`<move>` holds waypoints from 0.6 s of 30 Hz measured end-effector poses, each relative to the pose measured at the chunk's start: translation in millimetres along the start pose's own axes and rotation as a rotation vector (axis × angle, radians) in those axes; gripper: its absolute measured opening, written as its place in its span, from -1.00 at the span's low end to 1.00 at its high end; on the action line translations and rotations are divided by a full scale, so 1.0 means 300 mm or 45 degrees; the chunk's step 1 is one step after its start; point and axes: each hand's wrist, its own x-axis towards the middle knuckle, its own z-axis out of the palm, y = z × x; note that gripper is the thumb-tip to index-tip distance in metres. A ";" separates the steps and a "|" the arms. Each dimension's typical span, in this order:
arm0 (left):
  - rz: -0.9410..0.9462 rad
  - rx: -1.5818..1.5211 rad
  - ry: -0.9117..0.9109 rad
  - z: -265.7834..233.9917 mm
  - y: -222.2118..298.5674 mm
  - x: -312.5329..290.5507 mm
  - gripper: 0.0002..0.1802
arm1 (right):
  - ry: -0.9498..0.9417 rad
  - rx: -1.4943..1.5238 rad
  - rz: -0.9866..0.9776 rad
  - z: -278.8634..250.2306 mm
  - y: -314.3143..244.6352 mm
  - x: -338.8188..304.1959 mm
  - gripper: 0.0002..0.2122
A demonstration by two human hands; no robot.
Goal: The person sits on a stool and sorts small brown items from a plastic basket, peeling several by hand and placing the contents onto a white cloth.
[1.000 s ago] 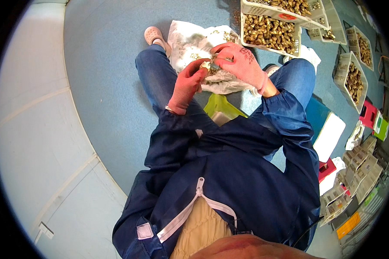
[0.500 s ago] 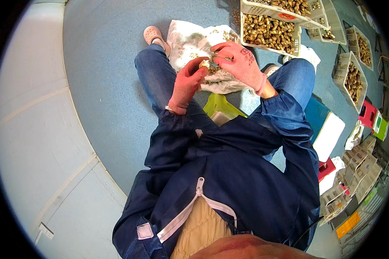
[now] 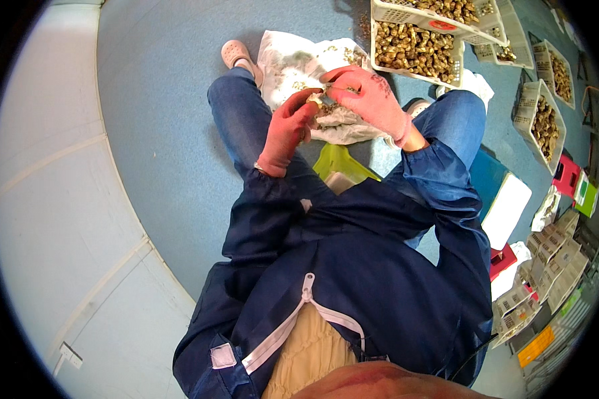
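My left hand (image 3: 287,132), in a pinkish-red glove, is closed on a pale mushroom (image 3: 315,100) pinched at the fingertips. Opposite it, my right hand (image 3: 369,100), gloved the same way, closes around a small knife (image 3: 343,88), of which just a thin strip shows. The two hands nearly meet, and the right fingertips reach the mushroom's top. Beneath them a white cloth (image 3: 279,70) lies spread on the floor, strewn with brown scraps. Fingers partly hide both the mushroom and the knife.
White crates of brown mushrooms (image 3: 412,52) stand at the far right, with another mushroom crate (image 3: 544,126) farther right. A lime-green container (image 3: 339,161) sits between my legs. A blue box with a white lid (image 3: 506,211) is beside my right leg. A pale wall (image 3: 53,173) rises at left.
My right fingers have shifted slightly left, over the mushroom. The mushroom has turned a little in my left hand, and less of it shows. Less of the knife is visible too.
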 end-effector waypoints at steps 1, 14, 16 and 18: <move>-0.020 -0.028 -0.017 -0.009 0.001 0.002 -0.59 | -0.018 -0.023 0.002 0.000 0.004 0.000 -0.87; -0.127 -0.534 -0.182 -0.031 -0.052 0.018 -0.58 | -0.007 0.168 0.037 -0.007 -0.019 0.000 -0.86; -0.141 -0.535 -0.176 -0.028 -0.051 0.022 -0.58 | -0.023 0.133 0.064 0.005 -0.016 -0.002 -0.86; -0.163 -0.545 -0.155 -0.029 -0.054 0.019 -0.58 | 0.032 0.131 0.066 -0.001 -0.020 0.000 -0.86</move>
